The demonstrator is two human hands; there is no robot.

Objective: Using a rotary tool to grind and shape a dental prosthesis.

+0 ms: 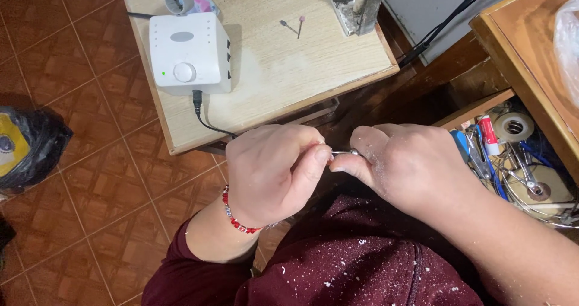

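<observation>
Head view, left to right: a dark bag lies on the brown tiled floor; a small wooden table carries a white control box with a round dial, its black cable dropping from the front edge toward the hands; two small grinding bits lie apart from the box on the tabletop. Below the table edge, the left hand, a red beaded bracelet at its wrist, is curled closed, thumb pressed against a slender metal tool; only a short bright length of the tool shows, bridging the gap between the two hands. The right hand, dusted with white flecks, pinches the tool's other end between thumb and forefinger. At far right, an open wooden drawer holds tape, wire and oddments.
</observation>
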